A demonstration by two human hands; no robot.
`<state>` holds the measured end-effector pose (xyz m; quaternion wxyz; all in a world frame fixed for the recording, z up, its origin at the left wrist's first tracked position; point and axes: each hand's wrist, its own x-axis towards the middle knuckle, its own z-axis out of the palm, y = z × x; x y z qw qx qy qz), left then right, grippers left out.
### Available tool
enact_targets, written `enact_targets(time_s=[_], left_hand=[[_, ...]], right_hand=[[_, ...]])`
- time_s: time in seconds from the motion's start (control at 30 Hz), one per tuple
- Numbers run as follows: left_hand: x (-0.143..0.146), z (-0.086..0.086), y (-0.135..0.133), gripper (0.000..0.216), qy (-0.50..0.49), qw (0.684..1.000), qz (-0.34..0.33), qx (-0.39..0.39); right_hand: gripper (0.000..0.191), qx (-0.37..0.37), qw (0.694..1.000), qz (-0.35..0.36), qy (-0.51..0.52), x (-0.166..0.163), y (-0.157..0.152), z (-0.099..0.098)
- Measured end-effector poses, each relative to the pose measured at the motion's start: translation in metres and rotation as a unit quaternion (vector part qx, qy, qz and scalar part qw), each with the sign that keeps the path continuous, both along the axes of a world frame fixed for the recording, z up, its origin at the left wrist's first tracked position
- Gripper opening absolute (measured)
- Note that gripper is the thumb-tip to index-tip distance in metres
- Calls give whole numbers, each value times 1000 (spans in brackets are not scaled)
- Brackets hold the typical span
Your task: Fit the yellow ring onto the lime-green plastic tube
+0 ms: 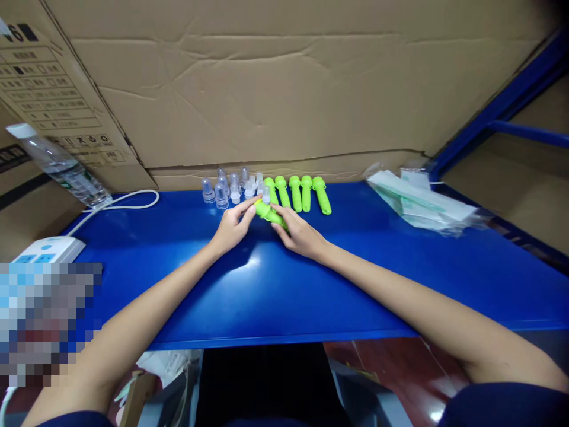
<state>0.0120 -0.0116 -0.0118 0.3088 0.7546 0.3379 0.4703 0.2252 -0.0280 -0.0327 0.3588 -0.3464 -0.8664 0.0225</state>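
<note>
Just above the blue table, both hands meet at a lime-green tube (269, 214) with a bumpy body, which lies tilted between them. The fingertips of my left hand (232, 228) close on its left end, near a small yellowish part. My right hand (301, 232) wraps the other end, thumb below and fingers on top, hiding part of it. Behind the hands stand several clear plastic caps (221, 195) and white-based clear pieces (249, 188). To their right is a row of similar green tubes (295, 193), lying with their rounded ends toward the cardboard.
Cardboard (275, 89) walls the back of the blue table (213, 308). A water bottle (66, 169) leans at left, near a white cable and a power strip (53, 249). Clear plastic bags with white packets (422, 201) lie at right, beside a blue metal frame (502, 98).
</note>
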Motion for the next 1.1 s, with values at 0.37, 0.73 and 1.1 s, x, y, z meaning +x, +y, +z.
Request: enact_targets(time_s=[0.37, 0.73, 1.1], left_hand=[[0, 4, -4, 40, 42, 997, 35, 52], [3, 6, -9, 34, 43, 994, 57, 80], [6, 10, -12, 34, 52, 988, 11, 145]], right_hand=[[52, 6, 1000, 1, 7, 1, 1, -5], [46, -53, 995, -5, 89, -10, -9, -1], [71, -150, 983, 40, 102, -9, -12, 18]])
